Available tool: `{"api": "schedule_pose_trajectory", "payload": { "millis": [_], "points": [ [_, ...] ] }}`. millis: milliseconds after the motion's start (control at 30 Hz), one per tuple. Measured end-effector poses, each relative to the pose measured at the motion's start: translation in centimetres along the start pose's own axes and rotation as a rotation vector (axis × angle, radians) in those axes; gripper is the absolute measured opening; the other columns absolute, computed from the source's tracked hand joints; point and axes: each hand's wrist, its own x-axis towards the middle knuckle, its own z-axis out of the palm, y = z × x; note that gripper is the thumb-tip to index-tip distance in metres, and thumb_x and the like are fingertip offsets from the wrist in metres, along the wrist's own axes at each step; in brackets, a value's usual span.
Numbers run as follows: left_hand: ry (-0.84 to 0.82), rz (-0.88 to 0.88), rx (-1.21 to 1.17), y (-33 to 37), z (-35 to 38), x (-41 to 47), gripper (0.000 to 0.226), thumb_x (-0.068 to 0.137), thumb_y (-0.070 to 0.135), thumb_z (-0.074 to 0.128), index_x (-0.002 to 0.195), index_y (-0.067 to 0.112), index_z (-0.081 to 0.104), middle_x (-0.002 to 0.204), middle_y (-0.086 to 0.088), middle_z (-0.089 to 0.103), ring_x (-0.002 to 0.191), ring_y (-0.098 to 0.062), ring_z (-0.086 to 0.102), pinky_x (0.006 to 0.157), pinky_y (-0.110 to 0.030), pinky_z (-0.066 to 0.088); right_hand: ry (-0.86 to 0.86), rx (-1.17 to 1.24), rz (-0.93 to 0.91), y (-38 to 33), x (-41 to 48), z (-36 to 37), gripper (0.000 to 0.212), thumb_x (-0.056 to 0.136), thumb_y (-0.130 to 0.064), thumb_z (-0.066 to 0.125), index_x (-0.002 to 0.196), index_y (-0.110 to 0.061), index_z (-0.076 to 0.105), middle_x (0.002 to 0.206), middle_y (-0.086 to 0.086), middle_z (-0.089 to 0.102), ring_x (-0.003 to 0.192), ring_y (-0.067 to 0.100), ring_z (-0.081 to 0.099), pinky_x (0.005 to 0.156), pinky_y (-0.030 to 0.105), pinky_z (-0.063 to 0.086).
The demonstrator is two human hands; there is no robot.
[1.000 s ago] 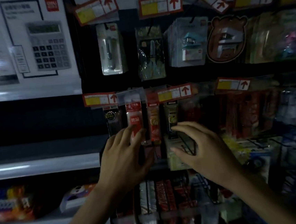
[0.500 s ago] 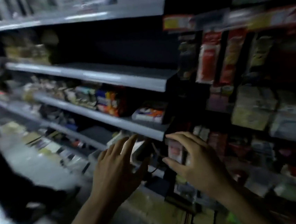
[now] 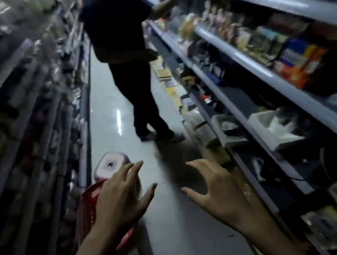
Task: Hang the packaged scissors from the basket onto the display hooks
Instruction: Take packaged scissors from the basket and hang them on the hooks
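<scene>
Judged at the fetching stage: left hand (image 3: 119,200) and right hand (image 3: 215,192) both empty, fingers (image 3: 131,169) spread apart, the left over the red basket (image 3: 86,207) at the floor's (image 3: 172,219) left edge; packaged scissors not discernible inside, display hooks out of view, hanging yet to do.

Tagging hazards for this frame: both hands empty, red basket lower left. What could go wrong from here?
1. The red basket sits mostly behind the left hand in dim, blurred view, contents unseen: a blind reach may fumble.
2. Another person stands close ahead: possible bump.
3. A pale pack sits at the basket's far rim, in or beside it unclear: may block the reach.
</scene>
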Motion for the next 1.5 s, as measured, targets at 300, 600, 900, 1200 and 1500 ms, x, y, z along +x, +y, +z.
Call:
{"api": "schedule_pose_trajectory", "payload": {
  "millis": [300,600,900,1200,1500],
  "points": [
    [-0.031,-0.440,0.048,-16.8,2.2,-6.7,0.066,0.081,0.063,0.061,0.136,0.027,0.058,0.129,0.005,0.063,0.106,-0.021,0.067,0.082,-0.037,0.054,-0.318,-0.051,-0.188,-7.9,9.3,13.9,0.064,0.082,-0.058,0.070,0.137,-0.028,0.057,0.133,-0.009,0.057,0.123,0.014,0.055,0.102,0.037,0.049],
    [-0.130,-0.812,-0.004,-24.3,6.7,-10.6,0.070,0.086,0.067,0.049,0.144,0.029,0.050,0.133,0.009,0.059,0.114,-0.018,0.064,0.088,-0.040,0.055,-0.670,-0.144,-0.351,-9.8,16.0,25.4,0.065,0.087,-0.058,0.067,0.143,-0.027,0.053,0.139,-0.007,0.057,0.128,0.015,0.052,0.104,0.031,0.043],
    [-0.232,-1.152,-0.030,-28.9,17.2,-7.9,0.058,0.094,0.058,0.054,0.146,0.033,0.045,0.137,0.007,0.058,0.119,-0.020,0.061,0.086,-0.037,0.053,-0.997,-0.234,-0.507,-4.9,24.7,39.6,0.061,0.092,-0.055,0.061,0.143,-0.023,0.051,0.136,0.002,0.058,0.124,0.024,0.054,0.101,0.040,0.047],
    [-0.428,-1.206,-0.156,-37.0,38.1,-4.5,0.056,0.096,0.050,0.054,0.143,0.020,0.048,0.131,-0.008,0.061,0.117,-0.032,0.061,0.089,-0.044,0.049,-1.109,-0.403,-0.595,3.3,27.8,59.1,0.048,0.091,-0.051,0.059,0.125,-0.017,0.059,0.120,0.009,0.062,0.114,0.032,0.056,0.093,0.043,0.046],
    [-0.637,-1.147,-0.150,-48.4,59.4,-5.4,0.053,0.097,0.051,0.049,0.136,0.016,0.049,0.127,-0.015,0.061,0.115,-0.037,0.062,0.089,-0.044,0.050,-1.060,-0.574,-0.709,11.2,28.6,77.4,0.049,0.088,-0.047,0.058,0.125,-0.015,0.061,0.119,0.014,0.060,0.115,0.038,0.052,0.100,0.046,0.039]
  ]
}}
